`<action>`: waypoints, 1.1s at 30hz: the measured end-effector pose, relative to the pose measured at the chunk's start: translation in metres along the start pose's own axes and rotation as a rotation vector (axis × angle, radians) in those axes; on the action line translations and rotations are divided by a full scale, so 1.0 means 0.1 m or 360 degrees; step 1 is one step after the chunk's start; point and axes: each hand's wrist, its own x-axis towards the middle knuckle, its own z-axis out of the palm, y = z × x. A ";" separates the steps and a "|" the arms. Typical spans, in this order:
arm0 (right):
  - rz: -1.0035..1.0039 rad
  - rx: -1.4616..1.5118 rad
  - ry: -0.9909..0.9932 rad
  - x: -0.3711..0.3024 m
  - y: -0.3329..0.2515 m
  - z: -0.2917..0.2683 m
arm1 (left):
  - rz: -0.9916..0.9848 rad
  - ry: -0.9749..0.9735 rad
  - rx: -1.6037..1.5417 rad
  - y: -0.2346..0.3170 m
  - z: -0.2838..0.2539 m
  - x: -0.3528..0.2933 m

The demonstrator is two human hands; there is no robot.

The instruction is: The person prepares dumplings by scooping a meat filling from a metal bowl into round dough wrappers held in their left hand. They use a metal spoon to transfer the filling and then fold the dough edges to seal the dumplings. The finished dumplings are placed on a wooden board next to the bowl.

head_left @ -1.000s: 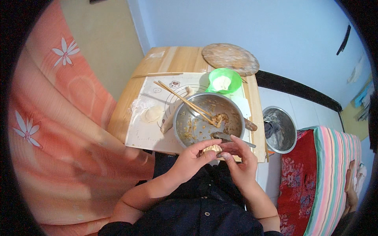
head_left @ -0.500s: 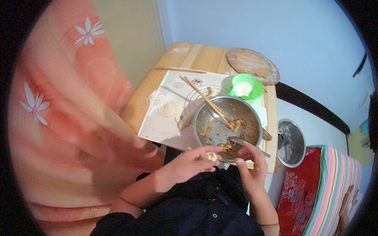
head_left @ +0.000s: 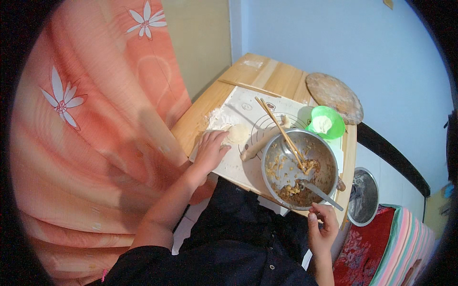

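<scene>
My left hand (head_left: 211, 150) lies with its fingers stretched at the near side of the round dough wrappers (head_left: 238, 134) on the white mat (head_left: 229, 168). Just outside the steel mixing bowl's near right edge is my right hand (head_left: 325, 223), its fingers curled and the thumb near the index finger; whether it holds anything is hidden. The bowl (head_left: 268, 183) contains a chopped filling (head_left: 292, 190), a pair of wooden chopsticks (head_left: 281, 126) and a spoon-like metal utensil (head_left: 323, 195). A wooden rolling pin (head_left: 257, 145) runs beneath the bowl.
Behind the bowl stands a green bowl (head_left: 338, 126) with white flour. A round floury board (head_left: 334, 97) rests at the table's far right corner. A metal basin (head_left: 363, 200) is right of the table. An orange curtain (head_left: 119, 157) hangs at left.
My left hand has moved from in front of the steel bowl to the wrappers at left; the pale dough piece it held no longer shows. My right hand has drawn back and curled.
</scene>
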 end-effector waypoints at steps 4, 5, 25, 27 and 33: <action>0.0077 0.0074 -0.0002 -0.01 -0.03 0.00 | -0.0115 -0.0046 -0.0198 -0.18 0.28 0.35; 0.0097 0.0096 -0.0009 0.00 -0.05 0.00 | -0.0155 -0.0061 -0.0180 -0.20 0.36 0.41; 0.0832 0.1146 -0.0512 0.03 0.03 0.10 | -0.0237 0.0119 -0.0495 0.37 -0.12 0.36; 0.1041 0.1538 -0.0606 0.15 -0.10 0.18 | 0.0053 0.0269 -0.0510 0.74 -0.44 0.30; 0.1387 0.2406 -0.0504 0.32 -0.12 0.40 | 0.1211 -0.0118 -0.0521 1.51 -0.59 -0.19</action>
